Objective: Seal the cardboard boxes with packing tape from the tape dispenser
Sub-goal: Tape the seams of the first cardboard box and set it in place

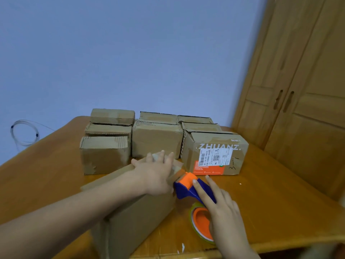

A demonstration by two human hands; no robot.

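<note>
A long cardboard box (134,217) stands on the wooden table (270,202) right in front of me. My left hand (156,172) lies flat on its top near the far end, fingers straight and spread, pressing down the flaps. My right hand (224,208) holds the blue and orange tape dispenser (188,187) at the box's right side, index and middle fingers stretched along its body. The dispenser's orange head touches the box's far top corner, where a strip of clear tape (177,173) runs. The tape roll (200,223) sits under my right palm.
Several other cardboard boxes (156,141) are stacked in rows at the back of the table; one at the right (214,154) reads ZHUANZ and carries a shipping label. A wooden wardrobe (302,90) stands to the right. A coil of thin cable (24,133) hangs on the blue wall.
</note>
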